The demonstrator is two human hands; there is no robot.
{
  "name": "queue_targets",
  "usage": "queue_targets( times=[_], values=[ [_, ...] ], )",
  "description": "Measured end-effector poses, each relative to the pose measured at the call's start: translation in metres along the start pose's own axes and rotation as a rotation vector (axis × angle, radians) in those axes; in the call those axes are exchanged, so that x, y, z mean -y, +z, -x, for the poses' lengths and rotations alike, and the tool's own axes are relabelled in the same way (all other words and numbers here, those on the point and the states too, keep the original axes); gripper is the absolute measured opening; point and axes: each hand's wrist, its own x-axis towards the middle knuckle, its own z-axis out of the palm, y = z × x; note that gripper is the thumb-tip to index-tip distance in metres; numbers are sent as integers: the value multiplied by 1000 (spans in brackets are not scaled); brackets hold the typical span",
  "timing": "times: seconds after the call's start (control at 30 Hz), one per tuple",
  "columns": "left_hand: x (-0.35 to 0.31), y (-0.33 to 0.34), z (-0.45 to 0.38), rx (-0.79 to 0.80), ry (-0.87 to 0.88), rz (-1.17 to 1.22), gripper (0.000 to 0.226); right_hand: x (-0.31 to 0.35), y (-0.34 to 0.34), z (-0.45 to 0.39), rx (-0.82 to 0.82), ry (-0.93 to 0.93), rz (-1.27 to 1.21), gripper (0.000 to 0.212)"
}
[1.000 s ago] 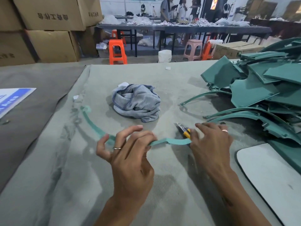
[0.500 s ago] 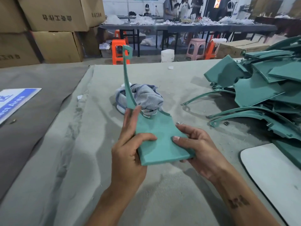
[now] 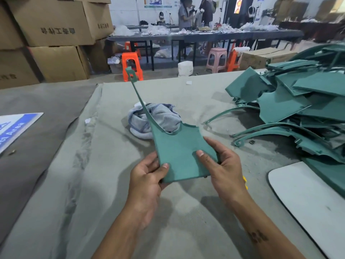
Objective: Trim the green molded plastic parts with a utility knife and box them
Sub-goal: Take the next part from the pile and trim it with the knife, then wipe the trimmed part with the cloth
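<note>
I hold one green molded plastic part (image 3: 177, 152) upright above the grey cloth-covered table (image 3: 104, 184). It has a flat panel below and a long thin arm rising to a small tab at the top. My left hand (image 3: 147, 176) grips the panel's lower left corner, thumb on the front face. My right hand (image 3: 222, 161) grips the panel's right edge, thumb on the face too. A sliver of the yellow utility knife (image 3: 245, 182) shows just behind my right wrist; the rest is hidden.
A big heap of green parts (image 3: 298, 109) fills the table's right side, beside a white board (image 3: 308, 199). A crumpled grey rag (image 3: 160, 118) lies behind the held part. A blue-and-white sign (image 3: 13, 128) lies far left. Cardboard boxes (image 3: 56, 34), stools and people stand beyond.
A second ago the part lay flat with the knife at its end in my right hand. It now stands upright in both hands, lowered and tilted slightly since half a second ago.
</note>
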Motion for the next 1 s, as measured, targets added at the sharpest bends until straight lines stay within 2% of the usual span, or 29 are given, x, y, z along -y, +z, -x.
queue_targets(
  times=[0.1, 0.2, 0.27, 0.37, 0.43, 0.63, 0.77, 0.87, 0.93, 1.0],
  values=[
    [-5, 0, 4, 13, -59, 64, 36, 0, 3, 4, 102, 17, 60, 32],
    [-5, 6, 9, -101, -13, 42, 29, 3, 8, 10, 178, -73, 281, 28],
    [-4, 9, 9, -221, 6, 79, 26, 0, 7, 11, 91, -140, 457, 26],
    [-9, 1, 2, -374, 64, 91, 25, -4, 8, 2, -97, -155, 554, 33],
    [-13, -6, -2, -438, 86, 72, 25, -3, 14, -12, -93, -218, 708, 39],
    [-18, -22, -10, -528, 55, 171, 26, 13, 78, -100, 279, -235, 1129, 83],
    [-17, -23, -11, -512, -15, 255, 25, 22, 114, -169, 655, -250, 1584, 113],
    [-18, -26, -14, -492, -55, 245, 27, 20, 147, -210, 914, -139, 1834, 126],
    [-18, -27, -17, -464, -80, 198, 30, 8, 165, -218, 1071, -103, 1965, 125],
    [-16, -29, -22, -435, -88, 136, 34, -5, 175, -221, 1165, -101, 1918, 110]
  ],
)
